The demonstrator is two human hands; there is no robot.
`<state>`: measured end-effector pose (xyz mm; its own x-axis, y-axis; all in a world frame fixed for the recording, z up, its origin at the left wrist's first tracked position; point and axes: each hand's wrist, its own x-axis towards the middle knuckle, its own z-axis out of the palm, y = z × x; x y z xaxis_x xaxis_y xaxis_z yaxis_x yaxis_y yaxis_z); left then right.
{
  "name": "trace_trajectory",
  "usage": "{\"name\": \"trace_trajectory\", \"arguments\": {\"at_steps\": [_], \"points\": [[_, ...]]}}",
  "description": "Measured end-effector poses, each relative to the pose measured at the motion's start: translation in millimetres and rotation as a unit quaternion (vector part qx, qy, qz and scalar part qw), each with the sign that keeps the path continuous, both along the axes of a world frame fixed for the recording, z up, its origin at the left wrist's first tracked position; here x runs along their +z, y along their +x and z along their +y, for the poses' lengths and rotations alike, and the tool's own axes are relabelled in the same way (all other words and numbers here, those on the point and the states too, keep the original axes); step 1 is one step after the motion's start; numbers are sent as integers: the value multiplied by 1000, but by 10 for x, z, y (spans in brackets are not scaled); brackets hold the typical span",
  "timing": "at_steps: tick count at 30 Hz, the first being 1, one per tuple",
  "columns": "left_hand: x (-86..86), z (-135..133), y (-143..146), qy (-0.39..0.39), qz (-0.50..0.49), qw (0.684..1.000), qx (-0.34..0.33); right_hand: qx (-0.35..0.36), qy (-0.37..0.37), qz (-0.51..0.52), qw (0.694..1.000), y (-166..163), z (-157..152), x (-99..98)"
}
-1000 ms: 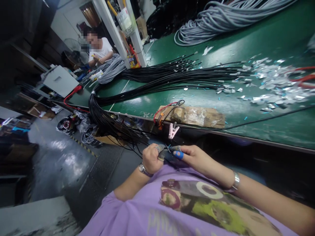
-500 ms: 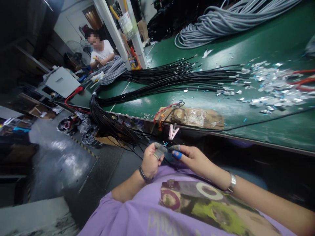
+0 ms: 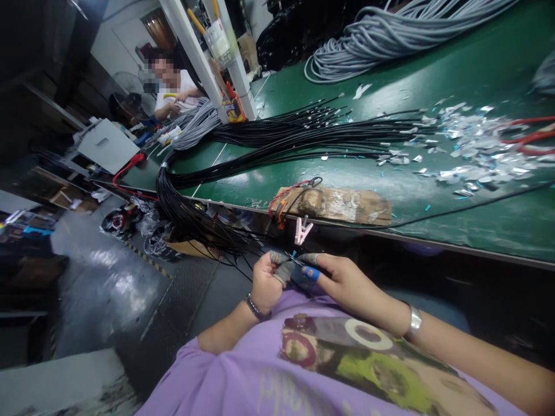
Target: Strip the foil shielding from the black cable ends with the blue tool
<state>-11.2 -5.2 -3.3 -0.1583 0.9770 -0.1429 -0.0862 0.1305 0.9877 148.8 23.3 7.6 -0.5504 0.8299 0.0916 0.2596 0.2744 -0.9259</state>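
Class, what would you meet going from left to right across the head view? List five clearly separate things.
White box → co-worker in white → left hand → right hand → silver bangle

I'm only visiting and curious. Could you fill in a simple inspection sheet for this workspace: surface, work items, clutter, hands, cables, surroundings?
Surface: green tabletop, shiny, partly covered.
Work items: thin wire ends, some blue, between the hands; pink clip at the table's edge, beside a wooden board.
Clutter: white and silvery scraps on the tabletop, with small turquoise bits.
Hands: left hand and right hand meet at the wire ends; some fingers wear grey coverings. Exact grip too small to tell.
Cables: black bundle runs along the tabletop and over its edge; grey coil behind.
Surroundings: co-worker in white beyond the table.
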Motion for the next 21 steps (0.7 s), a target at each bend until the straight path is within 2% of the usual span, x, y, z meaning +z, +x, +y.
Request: {"name": "trace_trajectory", "arguments": {"at_steps": [12,21], "points": [[-30,0,-15,26,13,1000,-4,-8,-20,-3,1000,-8,1,-45],[-63,-25,-65,-54,-1,998,-22,7,5,-1,1000,-13,20,-70]]}}
